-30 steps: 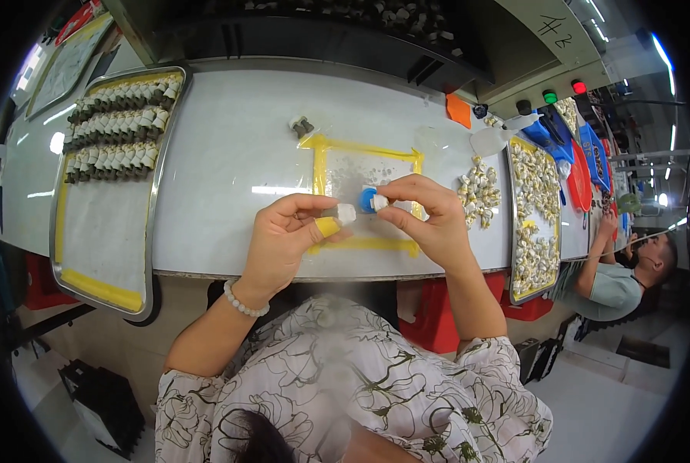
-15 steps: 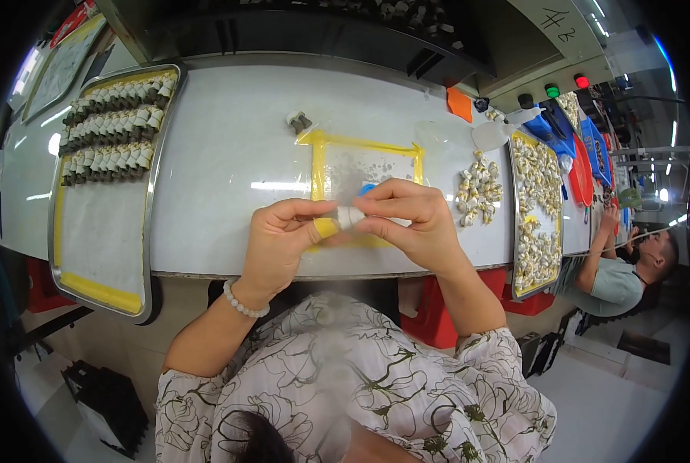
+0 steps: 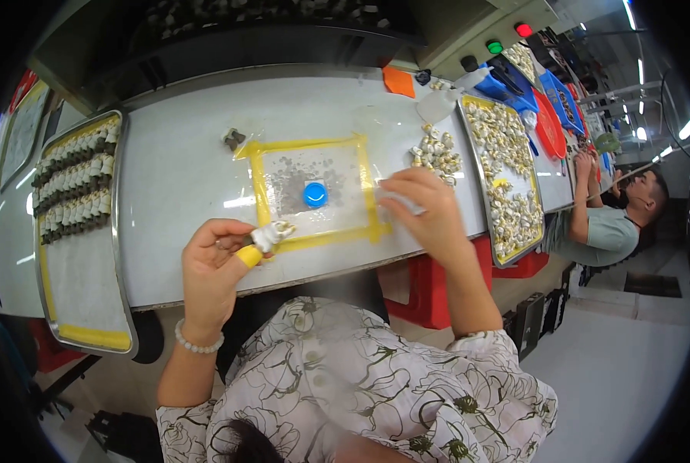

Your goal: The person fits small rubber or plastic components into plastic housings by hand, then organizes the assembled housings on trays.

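My left hand point(image 3: 212, 270), a yellow cover on its thumb, pinches a small white figurine point(image 3: 268, 236) with gold-coloured bits at one end. It is above the near left corner of a yellow-taped rectangle point(image 3: 364, 181). My right hand point(image 3: 430, 212) is over the right side of that rectangle, its thumb and forefinger apart and somewhat blurred. Just beyond it lies a pile of small white-and-gold pieces point(image 3: 437, 150). A blue round cap point(image 3: 315, 194) sits among grey wet-looking spots inside the tape. One grey-and-white figurine point(image 3: 234, 138) lies beyond the rectangle's far left corner.
At left, a metal tray point(image 3: 126, 309) bears rows of grey-and-white figurines. Another tray point(image 3: 541, 197) at right is covered with white-and-gold pieces. A squeeze bottle point(image 3: 435, 108), an orange sheet point(image 3: 398, 82) and a blue bin point(image 3: 514, 91) are farther back. Another person point(image 3: 607, 228) works at far right.
My hands have parted: the right moved off the white figurine toward the pile, the left drew left holding it. The blue cap is now uncovered. The view has shifted to the right.
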Tool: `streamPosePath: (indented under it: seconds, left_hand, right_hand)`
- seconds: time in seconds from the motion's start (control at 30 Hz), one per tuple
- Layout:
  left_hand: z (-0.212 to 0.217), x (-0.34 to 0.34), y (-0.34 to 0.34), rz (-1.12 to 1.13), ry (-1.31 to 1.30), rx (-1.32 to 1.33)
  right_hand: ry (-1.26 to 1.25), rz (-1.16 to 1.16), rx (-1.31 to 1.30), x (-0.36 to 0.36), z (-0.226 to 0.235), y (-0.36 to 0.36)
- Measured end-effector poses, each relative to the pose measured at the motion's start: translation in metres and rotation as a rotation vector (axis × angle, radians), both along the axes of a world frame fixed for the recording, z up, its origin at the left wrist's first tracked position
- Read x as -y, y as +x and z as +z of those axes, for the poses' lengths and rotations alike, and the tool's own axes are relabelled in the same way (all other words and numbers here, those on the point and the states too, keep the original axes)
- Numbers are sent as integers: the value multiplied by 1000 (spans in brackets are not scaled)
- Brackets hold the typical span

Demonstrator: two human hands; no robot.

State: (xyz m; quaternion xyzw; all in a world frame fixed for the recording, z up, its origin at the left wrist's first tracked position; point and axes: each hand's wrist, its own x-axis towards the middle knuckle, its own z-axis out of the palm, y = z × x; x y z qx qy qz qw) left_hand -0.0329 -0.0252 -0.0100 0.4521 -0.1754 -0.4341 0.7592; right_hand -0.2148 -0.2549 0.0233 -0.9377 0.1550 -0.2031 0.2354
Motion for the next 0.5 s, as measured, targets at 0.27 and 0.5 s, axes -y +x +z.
streamPosePath:
  seconds: [0.27,0.5]
  left_hand:
    - [40,-88,76,518,202,540]
    - [39,-199,194,957,905,1100]
  right_hand:
    - [-316,-306,-250,22,0,-13]
    - [-325,-203,-251,31,-3,2]
